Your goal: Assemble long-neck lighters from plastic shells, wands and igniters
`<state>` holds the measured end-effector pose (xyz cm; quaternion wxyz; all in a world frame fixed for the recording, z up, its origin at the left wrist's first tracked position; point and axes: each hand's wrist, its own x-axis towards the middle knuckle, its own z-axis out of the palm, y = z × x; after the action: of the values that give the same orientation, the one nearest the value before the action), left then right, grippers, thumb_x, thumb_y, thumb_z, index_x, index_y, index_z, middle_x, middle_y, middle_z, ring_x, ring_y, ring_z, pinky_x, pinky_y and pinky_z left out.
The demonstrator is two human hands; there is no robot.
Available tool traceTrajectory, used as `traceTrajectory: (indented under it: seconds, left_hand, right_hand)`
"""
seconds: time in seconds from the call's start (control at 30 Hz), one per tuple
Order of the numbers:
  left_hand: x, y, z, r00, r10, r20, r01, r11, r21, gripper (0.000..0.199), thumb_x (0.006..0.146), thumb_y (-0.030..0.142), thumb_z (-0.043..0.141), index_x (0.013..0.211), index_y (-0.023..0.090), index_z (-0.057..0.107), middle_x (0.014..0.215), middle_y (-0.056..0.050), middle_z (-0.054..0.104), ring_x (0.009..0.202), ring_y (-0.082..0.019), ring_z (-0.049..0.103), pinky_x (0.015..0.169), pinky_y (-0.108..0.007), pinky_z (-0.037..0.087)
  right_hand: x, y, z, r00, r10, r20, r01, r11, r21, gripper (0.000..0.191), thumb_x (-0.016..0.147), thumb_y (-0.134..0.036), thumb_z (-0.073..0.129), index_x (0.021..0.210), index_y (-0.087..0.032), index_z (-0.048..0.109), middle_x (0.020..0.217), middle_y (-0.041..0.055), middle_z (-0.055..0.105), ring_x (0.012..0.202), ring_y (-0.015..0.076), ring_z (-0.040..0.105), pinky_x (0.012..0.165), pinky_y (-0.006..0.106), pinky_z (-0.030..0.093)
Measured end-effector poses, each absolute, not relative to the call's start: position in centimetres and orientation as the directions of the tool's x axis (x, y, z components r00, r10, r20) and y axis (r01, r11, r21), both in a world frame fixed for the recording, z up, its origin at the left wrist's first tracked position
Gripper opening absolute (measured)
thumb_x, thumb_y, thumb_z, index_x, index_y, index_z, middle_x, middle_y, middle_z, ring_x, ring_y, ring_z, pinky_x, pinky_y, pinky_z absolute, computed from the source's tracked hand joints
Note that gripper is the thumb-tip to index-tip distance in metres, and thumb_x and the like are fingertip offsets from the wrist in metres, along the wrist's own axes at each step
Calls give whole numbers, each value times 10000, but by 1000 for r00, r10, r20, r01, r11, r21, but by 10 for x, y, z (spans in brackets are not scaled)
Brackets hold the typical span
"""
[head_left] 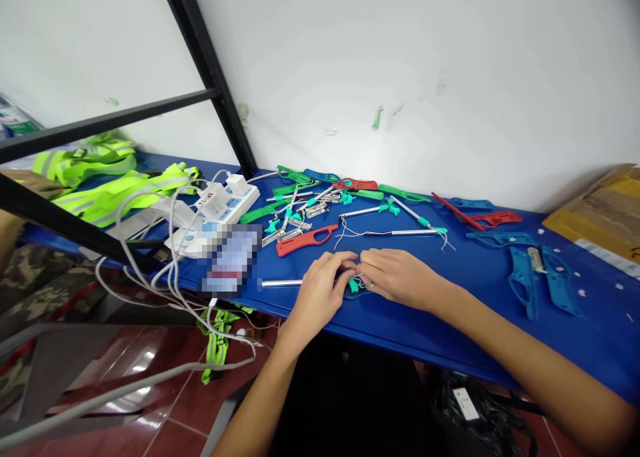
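Note:
Near the front edge of the blue table (480,337), my left hand (323,290) and my right hand (397,277) meet with bent fingers. Between them is a small green part (354,285) with thin wire, partly hidden by the fingers. A metal tube (281,283) sticks out to the left of my left hand. Just beyond the hands lie a red handle shell (307,241) and another metal tube (417,232) with a green end and loose white wires.
Green, red and blue shells lie along the wall. Blue shells (563,283) and a taped carton (600,210) are at the right. A power strip (220,220), phone (233,260), cables, black frame and reflective straps (120,190) occupy the left. Another person's hand (37,185) shows there.

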<state>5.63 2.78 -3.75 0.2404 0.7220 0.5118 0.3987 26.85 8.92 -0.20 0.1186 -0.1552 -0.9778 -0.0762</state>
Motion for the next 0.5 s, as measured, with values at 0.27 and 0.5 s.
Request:
traceTrajectory:
  seconds: [0.27,0.5]
  left_hand:
    - [57,25,-34,141,928,344,510,-366,779,240,1058,164,670,1271,263,714,1096,-22,792,1056,-236,688,970,-400,508]
    - [59,23,-25,168,924,344,540,-379,752,168,1079,173,621,1116,274,750,1147,-3,803,1056,-234,664,976,-404,490]
  right_hand:
    - [282,82,12,-822,408,398,338,911,-235,229,1113,-228,474,1261,-176,641,1006,79,624,863,206,602,773,343,528]
    - [293,77,10,-476,811,341,313,518,-796,386,1149,-472,447,1165,-240,755,918,33,625,831,183,614,766,334,506]
